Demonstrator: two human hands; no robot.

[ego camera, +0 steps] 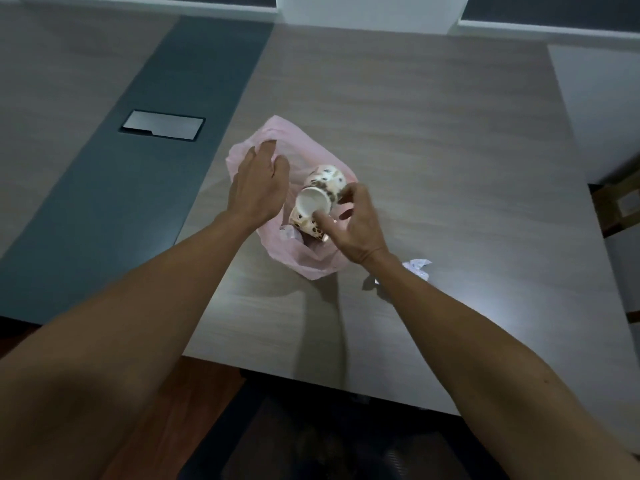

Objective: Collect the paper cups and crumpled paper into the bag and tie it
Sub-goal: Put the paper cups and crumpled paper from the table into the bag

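Note:
A pink plastic bag [313, 263] lies open in the middle of the wooden table. My left hand [258, 187] grips the bag's far left edge and holds its mouth apart. My right hand [356, 223] holds a patterned paper cup [313, 202] by its rim, tilted with its white inside facing me, over the bag's opening. Another patterned cup [327, 176] lies in the bag just behind it, and a further one [310, 228] sits below. A piece of crumpled white paper [417, 266] rests on the table, partly hidden under my right forearm.
A dark grey strip [138, 188] runs along the table on the left, with a flush metal cable hatch [162, 125] set in it. The table's near edge [311, 379] lies below my arms. A brown box [620, 202] stands beyond the right edge.

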